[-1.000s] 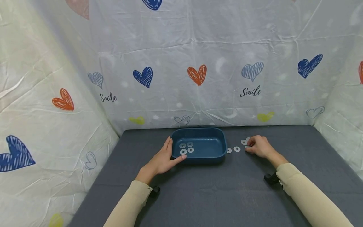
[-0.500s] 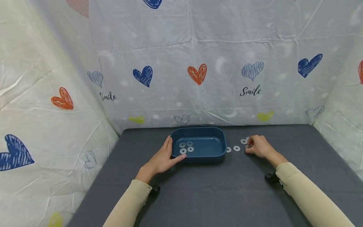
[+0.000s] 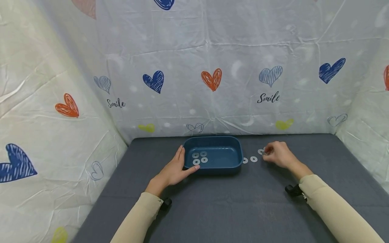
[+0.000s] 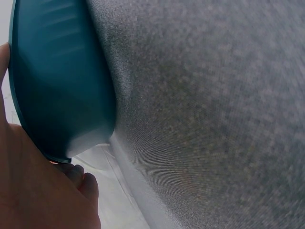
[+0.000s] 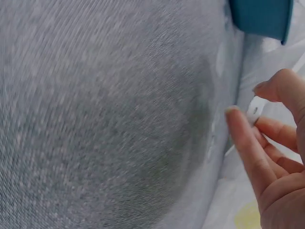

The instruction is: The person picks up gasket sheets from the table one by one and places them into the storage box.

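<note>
In the head view a blue tray (image 3: 232, 162) stands at the table's back edge, with several flat ring washers (image 3: 196, 162) lying in its left part. My left hand (image 3: 171, 172) rests against it, fingers fairly straight along the left side, thumb on the front rim. The left wrist view shows the tray's outer wall (image 4: 62, 81) beside that hand. Right of the tray, my right hand (image 3: 281, 156) is just above the table. Its thumb and fingertips pinch a pale washer (image 5: 256, 109), visible in the right wrist view.
Loose washers lie between the tray and my right hand: one (image 3: 254, 159), another (image 3: 245, 160) partly behind the tray's corner, and one (image 3: 260, 152) near my fingertips. A dark grey cloth (image 3: 225, 209) covers the table. A white curtain (image 3: 182, 108) with printed hearts closes the back.
My right hand has shifted slightly up and right, and the washer beneath its fingertips is now lifted in them. The left hand and tray stay in place.
</note>
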A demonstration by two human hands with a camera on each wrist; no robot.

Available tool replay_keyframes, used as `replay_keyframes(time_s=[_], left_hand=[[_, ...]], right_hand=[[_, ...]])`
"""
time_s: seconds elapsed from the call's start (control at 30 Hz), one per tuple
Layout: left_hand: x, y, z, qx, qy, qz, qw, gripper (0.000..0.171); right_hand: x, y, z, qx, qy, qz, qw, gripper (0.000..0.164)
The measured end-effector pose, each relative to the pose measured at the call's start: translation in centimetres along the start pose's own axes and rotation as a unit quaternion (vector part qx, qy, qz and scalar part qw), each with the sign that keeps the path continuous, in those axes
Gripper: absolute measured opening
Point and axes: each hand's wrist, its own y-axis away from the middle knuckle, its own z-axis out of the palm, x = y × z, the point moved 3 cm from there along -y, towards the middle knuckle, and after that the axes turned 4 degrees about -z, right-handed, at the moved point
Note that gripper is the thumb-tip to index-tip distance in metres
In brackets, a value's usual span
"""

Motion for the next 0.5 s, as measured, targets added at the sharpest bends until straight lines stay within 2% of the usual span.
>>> replay_keyframes(time_s=[0.2,0.5], left_hand=[[0.0,0.1,0.0,-0.001,0.002,0.0,1.0,0.119],[0.1,0.1,0.0,0.001,-0.002,-0.002,1.0,0.119]], right_hand=[[-1.0,0.3,-0.3,0.034,-0.012,-0.017,0.999,0.019],[-2.5,0.6,-0.6,0.063,-0.02,-0.048,0.997,0.014]])
